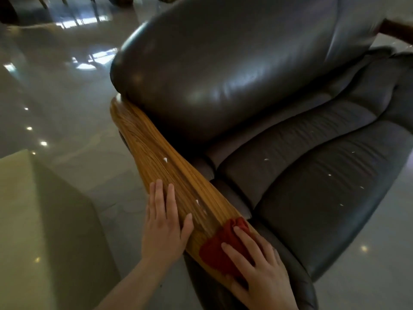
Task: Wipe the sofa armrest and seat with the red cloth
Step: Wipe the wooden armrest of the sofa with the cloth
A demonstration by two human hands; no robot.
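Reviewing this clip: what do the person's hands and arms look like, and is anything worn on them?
Both hands are bare: no gloves, rings or watch show on the left hand or the right hand. The left forearm is uncovered down to the frame edge, with no sleeve in view. Only the right wrist shows, also uncovered. Nails look short and unpainted.

Glossy grey floor [67, 90] mirrors lights beside a pale block [33, 220].
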